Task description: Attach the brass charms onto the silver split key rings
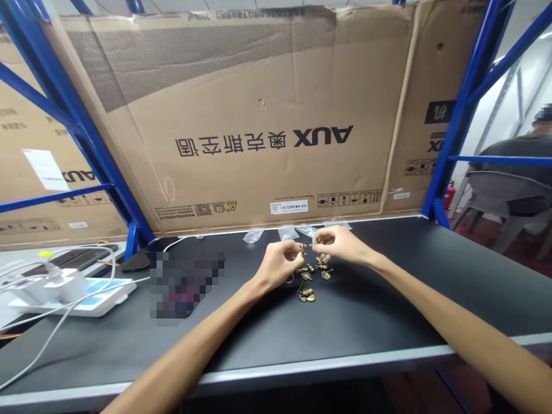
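Observation:
A loose cluster of small brass-coloured metal lures (313,276) with leaf-shaped blades and thin wire lies on the black tabletop (379,310). One more piece (306,295) lies just in front of the cluster. My left hand (280,265) and my right hand (334,244) meet above it, their fingertips nearly touching. Both pinch a small wire piece (307,248), which is mostly hidden by my fingers. Its exact shape cannot be made out.
Several small transparent plastic bags (253,235) lie along the back edge, against a large AUX cardboard box (259,115). A white power strip (73,294) and cables sit at the left. Blue shelf uprights (463,103) stand at both sides. A seated person (513,172) is at the right.

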A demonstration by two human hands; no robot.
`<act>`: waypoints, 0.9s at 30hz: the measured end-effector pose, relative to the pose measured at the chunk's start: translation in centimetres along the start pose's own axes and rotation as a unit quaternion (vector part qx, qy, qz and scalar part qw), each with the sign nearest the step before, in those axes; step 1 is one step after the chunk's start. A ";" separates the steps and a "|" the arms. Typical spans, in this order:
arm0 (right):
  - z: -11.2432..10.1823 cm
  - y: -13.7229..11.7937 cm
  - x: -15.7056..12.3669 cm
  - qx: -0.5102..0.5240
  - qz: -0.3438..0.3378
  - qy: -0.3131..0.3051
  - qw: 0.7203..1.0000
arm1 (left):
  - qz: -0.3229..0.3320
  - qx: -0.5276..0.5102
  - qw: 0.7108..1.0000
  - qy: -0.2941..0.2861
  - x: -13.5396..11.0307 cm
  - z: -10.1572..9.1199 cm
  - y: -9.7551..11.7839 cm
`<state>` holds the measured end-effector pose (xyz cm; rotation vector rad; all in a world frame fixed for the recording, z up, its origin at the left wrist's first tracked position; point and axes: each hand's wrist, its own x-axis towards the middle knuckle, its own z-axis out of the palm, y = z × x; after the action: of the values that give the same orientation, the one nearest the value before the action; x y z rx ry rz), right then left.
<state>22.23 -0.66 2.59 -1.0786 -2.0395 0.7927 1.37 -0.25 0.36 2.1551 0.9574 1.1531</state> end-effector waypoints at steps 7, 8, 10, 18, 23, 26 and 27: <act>0.5 -0.2 0.1 0.083 -0.002 -0.033 0.996 | 0.020 0.005 1.000 -0.002 -0.2 0.2 0.2; 0.6 -0.2 0.1 0.087 -0.003 -0.038 0.996 | 0.022 0.006 1.000 -0.003 -0.2 0.3 0.3; 0.7 -0.3 0.1 0.088 -0.005 -0.044 0.995 | 0.025 0.006 1.000 -0.003 -0.3 0.3 0.5; 1.0 -0.2 -0.2 0.001 -0.032 -0.035 0.999 | 0.013 -0.027 0.999 0.028 -0.3 0.4 0.5; 0.3 -0.8 -0.3 -0.116 -0.057 -0.007 0.992 | -0.008 -0.069 0.996 0.048 -0.2 0.8 0.6; -0.7 -0.7 -0.4 -0.183 -0.053 -0.001 0.982 | -0.020 -0.095 0.994 0.053 0.0 0.8 0.6; -1.2 -0.5 -0.4 -0.206 -0.046 0.005 0.977 | -0.023 -0.102 0.993 0.053 0.1 0.7 0.5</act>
<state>23.09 -1.01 3.59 -1.1917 -2.2850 0.3197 2.13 -0.59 0.41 1.9181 0.8870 1.2938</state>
